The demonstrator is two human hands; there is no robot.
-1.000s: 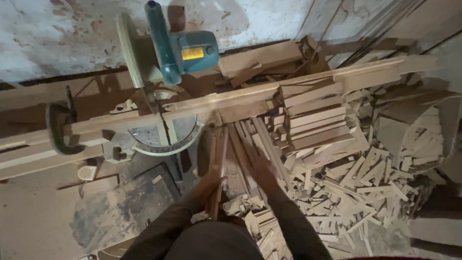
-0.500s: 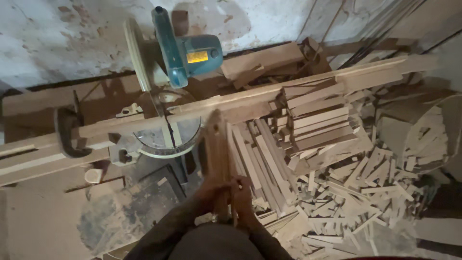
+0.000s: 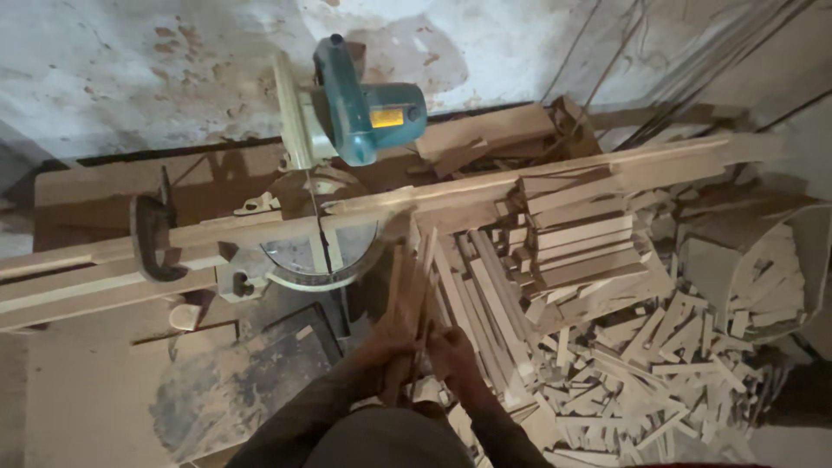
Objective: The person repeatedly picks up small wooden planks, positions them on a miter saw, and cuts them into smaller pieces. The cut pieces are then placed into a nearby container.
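Observation:
Both of my hands grip one bundle of thin wooden strips [image 3: 409, 277] that points away from me toward the saw. My left hand [image 3: 387, 336] holds the near end on the left, my right hand [image 3: 448, 348] holds it on the right. The strips' far ends reach close to the round base of a teal mitre saw [image 3: 364, 111], whose blade is raised. A long wooden fence rail [image 3: 451, 191] runs across the saw from left to right.
A dark clamp [image 3: 152, 236] grips the rail at the left. Stacked cut wooden pieces [image 3: 576, 243] lie right of the saw, and a heap of short offcuts [image 3: 685, 364] covers the floor at right. A dusty board [image 3: 234, 390] lies at lower left.
My hands have drawn together on the strips and squared the bundle. The view has shifted slightly, so the saw sits further right in the picture.

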